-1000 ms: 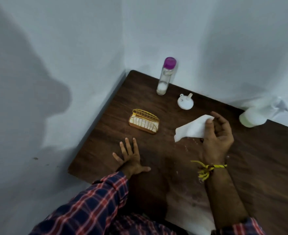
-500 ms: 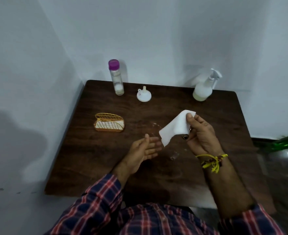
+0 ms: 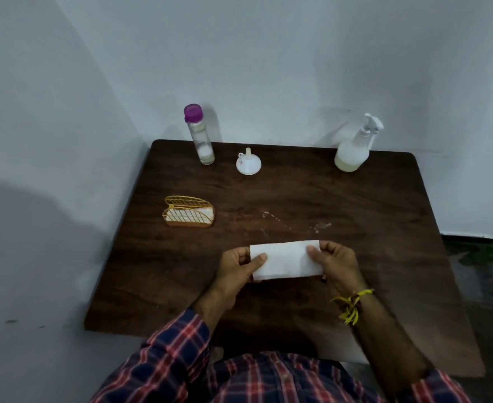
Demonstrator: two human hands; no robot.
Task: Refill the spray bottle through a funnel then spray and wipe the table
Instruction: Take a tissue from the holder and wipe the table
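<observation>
Plaid shirt sleeves (image 3: 178, 353), navy-red-white; yellow thread band (image 3: 351, 305) on right wrist.

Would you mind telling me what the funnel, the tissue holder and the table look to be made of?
Funnel: probably plastic, plain matte white and moulded in one piece.
Tissue holder: likely metal wire, thin bars with a gold finish.
Table: dark brown with wood grain; solid wood or laminate cannot be told.

— How are the hands placed?
— The left hand (image 3: 237, 264) and right hand (image 3: 334, 261) are held level, facing each other, thumbs laid on top, fingers curled beneath in a pinch.
— And the forearms?
— Both are stretched forward, converging.
</observation>
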